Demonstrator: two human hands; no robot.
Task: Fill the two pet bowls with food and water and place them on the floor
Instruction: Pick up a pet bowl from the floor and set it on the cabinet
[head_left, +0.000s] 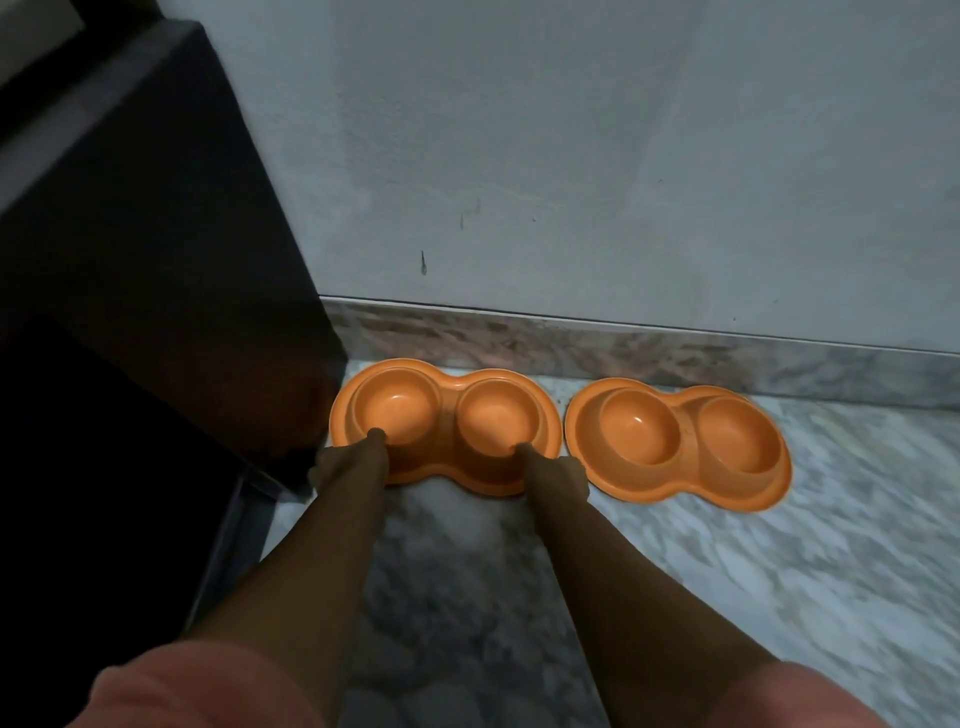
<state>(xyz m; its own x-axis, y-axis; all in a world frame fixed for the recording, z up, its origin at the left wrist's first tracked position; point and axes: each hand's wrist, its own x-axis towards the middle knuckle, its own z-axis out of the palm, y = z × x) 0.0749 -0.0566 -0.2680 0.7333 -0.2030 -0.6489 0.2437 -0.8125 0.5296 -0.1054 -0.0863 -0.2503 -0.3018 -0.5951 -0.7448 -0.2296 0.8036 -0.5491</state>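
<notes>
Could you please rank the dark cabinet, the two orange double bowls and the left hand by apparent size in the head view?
1. dark cabinet
2. left double bowl and right double bowl, alike, unranked
3. left hand, smallest

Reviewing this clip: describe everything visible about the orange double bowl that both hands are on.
The left double bowl is one orange piece, seemingly plastic, with two round wells in a wide peanut-shaped rim. Both wells look empty. It sits on the marble floor near the baseboard, beside a dark cabinet, apart from the matching right double bowl. The left hand and right hand grip its near rim, thumbs hooked over the well edges.
</notes>
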